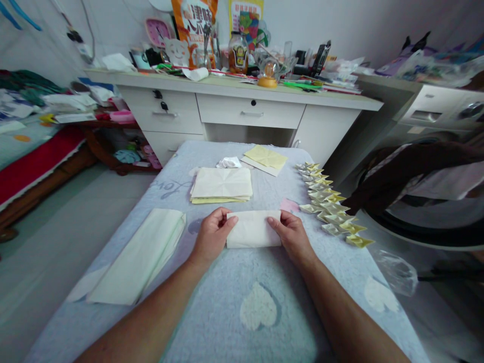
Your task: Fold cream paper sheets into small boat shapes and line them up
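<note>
A white sheet of paper (pixel 254 231), folded into a rectangle, is held level just over the blue cloth. My left hand (pixel 215 231) pinches its left edge, thumb on top. At the opposite edge, my right hand (pixel 293 233) grips it the same way, fingers behind the paper. Beyond them lies a stack of creased white and yellow sheets (pixel 222 184). Several folded paper boats (pixel 328 196) stand in rows on the right side of the table. To the left rests a long folded bundle of pale paper (pixel 141 257).
Creased yellow paper (pixel 266 156) and a crumpled white tissue (pixel 229 162) lie at the table's far end. Behind stands a white desk (pixel 249 103) crowded with jars and packets. A washing machine (pixel 427 116) is at the right, a bed (pixel 34 146) at the left.
</note>
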A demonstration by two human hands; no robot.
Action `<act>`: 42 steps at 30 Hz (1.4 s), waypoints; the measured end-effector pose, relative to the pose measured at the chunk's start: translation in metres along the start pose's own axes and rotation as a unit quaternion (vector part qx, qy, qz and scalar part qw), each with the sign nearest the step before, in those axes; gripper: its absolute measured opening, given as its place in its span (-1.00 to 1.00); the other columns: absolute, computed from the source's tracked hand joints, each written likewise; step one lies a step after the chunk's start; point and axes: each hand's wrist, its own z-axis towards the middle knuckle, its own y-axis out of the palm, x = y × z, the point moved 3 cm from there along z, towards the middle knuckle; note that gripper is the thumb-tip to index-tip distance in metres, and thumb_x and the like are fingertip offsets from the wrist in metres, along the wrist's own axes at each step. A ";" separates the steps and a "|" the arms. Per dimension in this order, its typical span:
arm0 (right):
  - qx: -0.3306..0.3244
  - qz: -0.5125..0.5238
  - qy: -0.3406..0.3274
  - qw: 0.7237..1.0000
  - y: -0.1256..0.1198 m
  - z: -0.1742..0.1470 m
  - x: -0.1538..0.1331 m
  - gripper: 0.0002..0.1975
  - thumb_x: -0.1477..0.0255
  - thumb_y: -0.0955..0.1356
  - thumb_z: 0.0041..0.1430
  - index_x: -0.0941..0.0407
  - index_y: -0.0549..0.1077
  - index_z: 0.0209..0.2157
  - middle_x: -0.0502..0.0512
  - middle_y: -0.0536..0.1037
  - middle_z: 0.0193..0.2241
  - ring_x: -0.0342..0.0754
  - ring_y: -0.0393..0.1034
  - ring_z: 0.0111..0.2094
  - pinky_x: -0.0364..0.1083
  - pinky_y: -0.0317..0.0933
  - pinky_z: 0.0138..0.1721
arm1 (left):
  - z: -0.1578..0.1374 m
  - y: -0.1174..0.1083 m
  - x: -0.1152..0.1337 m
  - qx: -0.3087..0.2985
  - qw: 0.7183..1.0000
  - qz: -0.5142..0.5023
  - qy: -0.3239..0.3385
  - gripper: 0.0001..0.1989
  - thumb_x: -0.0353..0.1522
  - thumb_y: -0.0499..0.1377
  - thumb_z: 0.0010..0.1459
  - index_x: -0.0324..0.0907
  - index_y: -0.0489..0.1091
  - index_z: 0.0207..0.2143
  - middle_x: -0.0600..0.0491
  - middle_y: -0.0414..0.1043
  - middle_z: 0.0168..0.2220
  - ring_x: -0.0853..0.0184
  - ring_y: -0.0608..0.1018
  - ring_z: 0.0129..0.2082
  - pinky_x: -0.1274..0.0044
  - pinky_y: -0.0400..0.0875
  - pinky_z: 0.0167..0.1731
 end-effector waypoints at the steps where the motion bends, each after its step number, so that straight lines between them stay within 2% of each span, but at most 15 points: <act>1: 0.001 0.011 0.004 1.000 0.000 0.000 0.000 -0.69 0.18 0.41 0.05 0.15 0.53 -0.31 0.03 0.55 -0.41 -0.08 0.35 -0.41 -0.14 0.20 -0.36 | 0.000 0.000 0.000 0.002 1.000 -0.002 0.000 -0.78 -0.22 0.20 0.10 -0.20 0.33 -0.35 0.17 0.32 -0.51 0.45 0.36 -0.52 0.63 0.20 -0.51; 11: 0.004 0.053 0.023 0.998 0.004 -0.002 -0.003 -0.70 0.19 0.43 0.02 0.15 0.52 -0.37 0.01 0.54 -0.46 -0.10 0.34 -0.45 -0.15 0.19 -0.38 | -0.003 -0.001 0.005 0.016 1.000 -0.003 -0.006 -0.77 -0.20 0.20 0.10 -0.20 0.36 -0.37 0.15 0.33 -0.49 0.44 0.36 -0.50 0.63 0.22 -0.49; 24: 0.013 -0.012 0.009 1.000 0.003 -0.001 -0.003 -0.71 0.19 0.40 0.05 0.16 0.46 -0.46 -0.03 0.41 -0.55 -0.16 0.18 -0.51 -0.19 0.04 -0.51 | -0.004 -0.002 0.007 0.036 0.999 -0.001 0.008 -0.78 -0.22 0.17 0.13 -0.20 0.35 -0.41 0.17 0.28 -0.52 0.46 0.31 -0.52 0.64 0.18 -0.51; 42: 0.013 -0.055 0.000 0.998 0.003 0.000 -0.003 -0.70 0.19 0.39 0.04 0.17 0.45 -0.49 -0.05 0.38 -0.58 -0.18 0.13 -0.53 -0.20 -0.01 -0.53 | -0.002 -0.005 0.007 0.061 0.998 0.015 0.000 -0.79 -0.22 0.19 0.11 -0.20 0.37 -0.41 0.17 0.36 -0.51 0.46 0.35 -0.52 0.64 0.21 -0.51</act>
